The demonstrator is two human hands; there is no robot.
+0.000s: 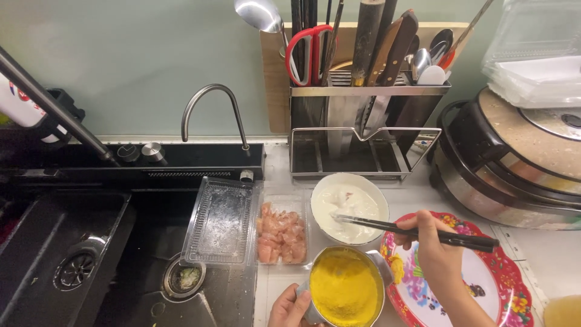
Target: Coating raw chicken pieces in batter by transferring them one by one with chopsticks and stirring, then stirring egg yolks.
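Right hand (437, 251): at about 4 o'clock in the view, over the flowered plate; its grip is pinched on a pair of dark chopsticks (417, 230), thumb on top.
Chopsticks: they run from the hand toward 9 o'clock, their tips dipping into the white bowl (350, 207); the back ends stick out past the hand toward 3 o'clock.
White bowl: at the centre of the view, on the pale tabletop (544, 254); it holds a white batter-like liquid with a pale lump near 12 o'clock of its rim.
Left hand (289, 309): at 6 o'clock, partly cut off by the frame edge; its grip is curled against the left side of the metal bowl (345, 289), steadying it.
Metal bowl: just at 6 o'clock of the white bowl, filled with yellow crumbs or powder.
Clear tray (282, 235): at 9 o'clock of the white bowl, filled with raw pink meat pieces.
Tray lid (219, 223): clear, lying at 9 o'clock of the meat tray, over the sink's edge.
Flowered plate (511, 284): red-rimmed, at 3 o'clock of the metal bowl, beneath the right hand.
Sink (66, 242): black, at 8 o'clock, with a curved tap (212, 106) behind it.
Utensil rack (363, 115): at 12 o'clock, with knives, red scissors and spoons.
Cooker (514, 163): round, at 2 o'clock, beside the rack.
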